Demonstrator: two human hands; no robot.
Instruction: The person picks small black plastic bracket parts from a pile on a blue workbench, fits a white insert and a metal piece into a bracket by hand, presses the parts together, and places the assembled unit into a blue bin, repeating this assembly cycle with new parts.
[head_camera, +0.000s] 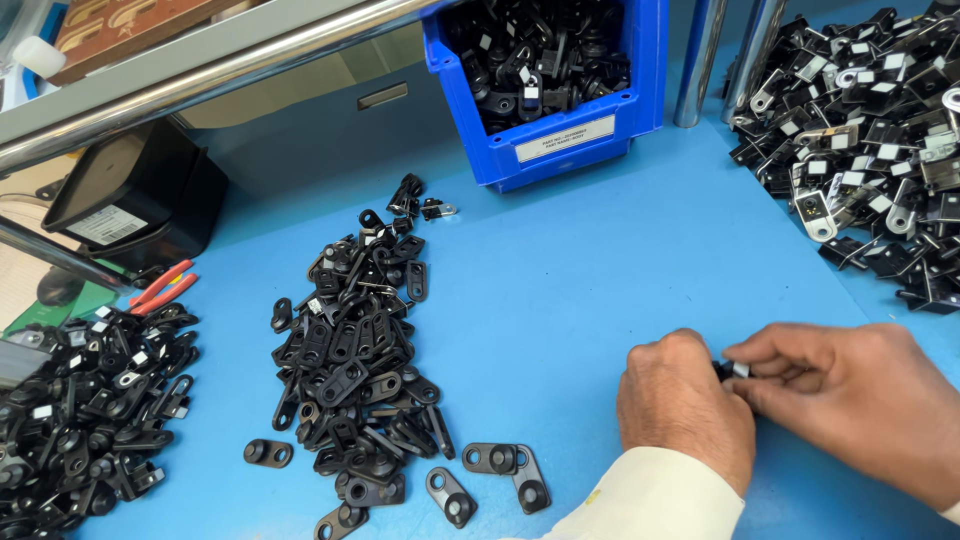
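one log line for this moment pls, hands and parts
left hand gripping small black part | right hand pinching same part | black bracket pile left of hands | blue bin behind

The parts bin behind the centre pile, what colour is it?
Blue bin, seen clearly in the head view.

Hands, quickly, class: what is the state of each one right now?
Left hand: fingers closed on a small black part.
Right hand: fingers pinching the same small black part from the other side.
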